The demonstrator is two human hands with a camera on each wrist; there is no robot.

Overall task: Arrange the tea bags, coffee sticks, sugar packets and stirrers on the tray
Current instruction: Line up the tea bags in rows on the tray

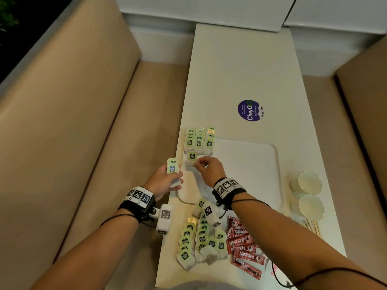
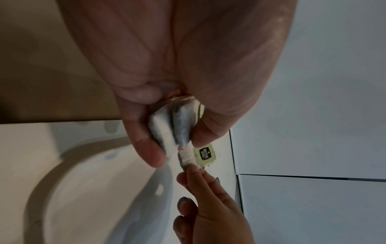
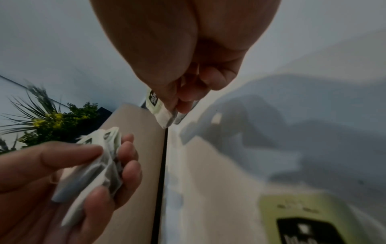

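Observation:
My left hand [image 1: 167, 181] grips a small stack of green-tagged tea bags [image 1: 173, 170] just left of the white tray [image 1: 261, 164]; the left wrist view shows the stack [image 2: 173, 130] between thumb and fingers. My right hand [image 1: 206, 167] pinches a single tea bag [image 1: 191, 159] at the tray's far left corner, below three rows of tea bags [image 1: 199, 142] laid there. In the right wrist view the pinched bag [image 3: 162, 113] hangs from the fingertips. A loose pile of tea bags [image 1: 199, 241] and red coffee sticks [image 1: 243, 245] lies near me. Wooden stirrers [image 1: 312, 226] lie at the right.
Two gold-rimmed glass cups [image 1: 307, 193] stand right of the tray. A purple round sticker [image 1: 249, 110] marks the white table [image 1: 240, 70] further off. Beige bench seats [image 1: 83, 122] flank the table on both sides. A plant [image 3: 50, 118] shows beyond the bench.

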